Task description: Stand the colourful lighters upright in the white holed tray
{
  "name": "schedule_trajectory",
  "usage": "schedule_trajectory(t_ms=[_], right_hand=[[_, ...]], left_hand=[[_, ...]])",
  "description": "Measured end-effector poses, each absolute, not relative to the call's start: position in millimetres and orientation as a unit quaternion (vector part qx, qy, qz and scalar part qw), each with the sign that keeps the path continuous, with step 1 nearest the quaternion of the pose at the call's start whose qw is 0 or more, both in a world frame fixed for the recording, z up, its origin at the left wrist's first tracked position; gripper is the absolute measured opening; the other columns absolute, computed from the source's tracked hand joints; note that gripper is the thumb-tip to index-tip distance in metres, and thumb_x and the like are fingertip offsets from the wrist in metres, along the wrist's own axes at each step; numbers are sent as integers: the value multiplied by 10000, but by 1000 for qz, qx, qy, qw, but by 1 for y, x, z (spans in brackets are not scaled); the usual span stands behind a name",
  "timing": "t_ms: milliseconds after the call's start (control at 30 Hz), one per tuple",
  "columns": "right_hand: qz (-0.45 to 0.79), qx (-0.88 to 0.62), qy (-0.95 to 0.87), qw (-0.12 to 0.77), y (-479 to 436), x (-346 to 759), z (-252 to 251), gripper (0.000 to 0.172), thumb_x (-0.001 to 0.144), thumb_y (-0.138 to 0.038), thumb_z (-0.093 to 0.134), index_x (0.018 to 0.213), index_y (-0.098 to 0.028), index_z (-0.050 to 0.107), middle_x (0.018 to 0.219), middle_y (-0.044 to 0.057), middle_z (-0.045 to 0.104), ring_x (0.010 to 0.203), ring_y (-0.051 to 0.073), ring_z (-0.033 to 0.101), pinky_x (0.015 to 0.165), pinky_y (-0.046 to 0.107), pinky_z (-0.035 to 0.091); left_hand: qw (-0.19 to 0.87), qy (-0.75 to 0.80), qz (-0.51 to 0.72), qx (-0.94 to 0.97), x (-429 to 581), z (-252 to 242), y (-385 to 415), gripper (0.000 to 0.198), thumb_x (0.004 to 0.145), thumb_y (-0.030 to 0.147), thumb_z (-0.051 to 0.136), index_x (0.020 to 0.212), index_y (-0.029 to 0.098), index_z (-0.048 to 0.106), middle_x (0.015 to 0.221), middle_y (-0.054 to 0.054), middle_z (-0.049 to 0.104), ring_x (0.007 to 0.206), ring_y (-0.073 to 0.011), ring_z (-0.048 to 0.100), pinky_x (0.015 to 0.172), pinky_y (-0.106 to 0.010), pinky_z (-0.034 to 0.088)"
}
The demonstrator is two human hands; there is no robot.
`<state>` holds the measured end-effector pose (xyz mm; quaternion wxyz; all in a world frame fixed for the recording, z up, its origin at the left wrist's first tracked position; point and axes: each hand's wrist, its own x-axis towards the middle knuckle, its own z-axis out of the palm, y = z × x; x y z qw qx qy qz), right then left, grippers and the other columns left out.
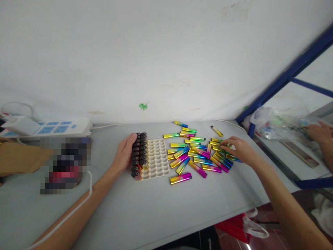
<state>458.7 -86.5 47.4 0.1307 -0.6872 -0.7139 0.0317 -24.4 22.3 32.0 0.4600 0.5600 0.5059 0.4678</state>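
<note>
A white tray [157, 159] with many round holes lies on the grey table [156, 208]. Two rows of lighters stand in its left side, black caps [139, 151] up. My left hand [125, 152] rests against the tray's left edge, fingers curved along the caps. To the right lies a heap of several rainbow-coloured lighters [194, 152]. My right hand [238, 149] reaches into the heap's right end, fingers bent down on the lighters there; I cannot make out whether it grips one.
A white power strip [49, 127] and its cable lie at the back left, a brown paper piece [18, 161] beside a blurred patch. Another person's hand [318, 133] works at a plastic bag [275, 125] on the right bench. A blue frame [286, 74] stands behind.
</note>
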Motion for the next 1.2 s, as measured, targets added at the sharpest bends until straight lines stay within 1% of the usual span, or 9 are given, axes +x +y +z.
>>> schedule_trajectory(t_ms=[133, 267, 433, 567, 667, 800, 900, 1033, 1200], right_hand=[[51, -672, -735, 78, -74, 465, 53, 243, 942, -394, 678, 982, -213, 836, 1001, 131, 768, 884, 274, 728, 880, 417, 575], [61, -670, -733, 104, -68, 460, 65, 366, 984, -493, 613, 933, -191, 812, 1012, 157, 779, 905, 293, 734, 883, 444, 575], [148, -690, -651, 280, -76, 433, 77, 515, 940, -689, 665, 1065, -202, 775, 896, 102, 792, 774, 255, 724, 737, 388, 578], [231, -639, -562, 473, -73, 387, 74, 458, 845, -672, 783, 960, -232, 731, 757, 32, 694, 696, 211, 660, 679, 355, 564], [285, -586, -512, 560, -65, 345, 72, 439, 849, -673, 770, 940, -257, 663, 901, 52, 729, 810, 226, 708, 725, 365, 589], [418, -515, -488, 568, -59, 292, 81, 451, 895, -690, 730, 1020, -285, 577, 1032, 60, 764, 871, 230, 735, 730, 361, 589], [500, -436, -482, 572, -56, 255, 90, 428, 903, -625, 783, 1028, -295, 541, 815, -22, 711, 651, 156, 631, 624, 286, 517], [557, -387, -478, 558, -51, 214, 92, 387, 920, -594, 798, 998, -288, 573, 643, -95, 455, 505, 89, 332, 479, 208, 277], [604, -428, -431, 516, -51, 184, 80, 703, 934, -857, 533, 634, -224, 468, 563, -84, 224, 482, 83, 148, 449, 251, 129]], left_hand=[[458, 510, 467, 558, -24, 33, 22, 465, 853, 674, 640, 744, 228, 565, 730, 7, 555, 720, -199, 494, 663, -308, 424], [456, 491, 479, 567, -25, 31, 22, 406, 920, 582, 629, 752, 215, 583, 747, 6, 586, 746, -193, 514, 704, -305, 436], [443, 485, 485, 577, -25, 31, 22, 401, 942, 564, 619, 749, 214, 584, 746, 7, 595, 765, -197, 523, 723, -305, 448], [446, 489, 477, 579, -26, 28, 23, 426, 940, 605, 597, 763, 217, 593, 749, 7, 609, 764, -204, 544, 731, -307, 455], [454, 484, 477, 577, -27, 25, 24, 423, 958, 596, 583, 774, 216, 599, 757, 5, 611, 765, -202, 545, 741, -310, 453], [448, 481, 483, 578, -26, 25, 24, 392, 960, 548, 594, 758, 212, 589, 767, 0, 601, 779, -196, 533, 754, -309, 442], [452, 481, 485, 574, -24, 27, 22, 410, 946, 580, 588, 763, 213, 576, 763, 7, 575, 761, -187, 508, 734, -301, 439], [460, 474, 484, 575, -24, 24, 22, 428, 955, 598, 576, 752, 224, 527, 749, 20, 540, 739, -175, 486, 704, -284, 427], [461, 467, 483, 580, -25, 21, 22, 414, 985, 575, 556, 774, 220, 537, 764, 24, 535, 750, -169, 482, 706, -277, 415]])
